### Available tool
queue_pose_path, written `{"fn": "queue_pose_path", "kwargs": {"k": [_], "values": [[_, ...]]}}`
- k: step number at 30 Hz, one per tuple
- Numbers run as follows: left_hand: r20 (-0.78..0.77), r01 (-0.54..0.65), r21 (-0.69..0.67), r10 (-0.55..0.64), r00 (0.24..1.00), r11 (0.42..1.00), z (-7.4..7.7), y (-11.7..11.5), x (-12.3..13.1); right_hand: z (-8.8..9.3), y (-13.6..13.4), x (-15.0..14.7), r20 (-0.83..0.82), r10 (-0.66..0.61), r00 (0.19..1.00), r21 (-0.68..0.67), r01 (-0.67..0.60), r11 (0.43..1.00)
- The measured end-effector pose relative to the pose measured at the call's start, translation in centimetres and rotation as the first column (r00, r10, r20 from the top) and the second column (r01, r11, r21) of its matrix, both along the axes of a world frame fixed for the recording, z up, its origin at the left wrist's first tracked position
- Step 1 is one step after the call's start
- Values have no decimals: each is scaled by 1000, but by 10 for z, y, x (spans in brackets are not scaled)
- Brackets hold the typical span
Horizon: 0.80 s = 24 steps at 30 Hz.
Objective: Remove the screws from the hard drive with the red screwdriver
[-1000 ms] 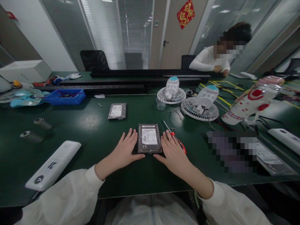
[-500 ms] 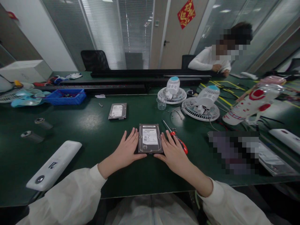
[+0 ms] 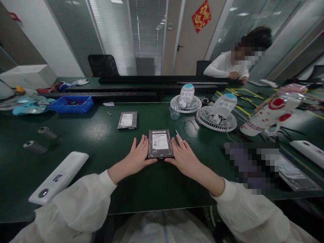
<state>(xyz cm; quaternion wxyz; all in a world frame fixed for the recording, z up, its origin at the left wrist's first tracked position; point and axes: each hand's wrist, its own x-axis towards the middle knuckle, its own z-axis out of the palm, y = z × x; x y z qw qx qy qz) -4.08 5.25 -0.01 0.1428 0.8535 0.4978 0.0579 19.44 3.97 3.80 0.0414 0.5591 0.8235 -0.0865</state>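
A hard drive [image 3: 160,143] with a white label lies flat on the green table, square in front of me. My left hand [image 3: 138,152] rests along its left side, fingers stretched out and thumb by the near edge. Mirroring it on the right side is my right hand [image 3: 183,155], also with fingers extended and its thumb near the front edge. Both hands are open and touch the drive without wrapping round it. Beyond the right fingers, a screwdriver [image 3: 176,132] shows only its shaft; its handle is hidden under that hand. Small screws [image 3: 187,139] lie close by.
A second hard drive [image 3: 127,120] lies farther back. White fan parts [image 3: 216,114] and a clear cup [image 3: 174,112] stand at back right. Left are a white power bank-like device [image 3: 59,177], metal cylinders [image 3: 35,146] and a blue tray [image 3: 72,104]. A person [image 3: 227,64] sits across.
Both hands and the hard drive between them have shifted a little away from me and slightly left. My right hand now covers the screwdriver's red handle, which was visible before.
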Motion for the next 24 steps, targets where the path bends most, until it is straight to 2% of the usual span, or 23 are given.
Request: {"fn": "queue_pose_path", "kwargs": {"k": [7, 13, 19, 24], "values": [[10, -16, 22, 16, 1000, 1000, -1, 57, -1, 5, 56, 2, -32, 18, 999, -78, -21, 997], [-10, -16, 28, 16, 1000, 999, -8, 105, 3, 0, 99, 5, -25, 24, 999, -51, -25, 998], [-40, -46, 32, 47, 998, 998, -5, 132, 3, -1, 125, 0, -11, 17, 1000, 42, -17, 999], [-82, -84, 35, 86, 993, 996, 3, 144, 3, -1, 142, -6, -2, 15, 1000, 132, -14, 991]]}}
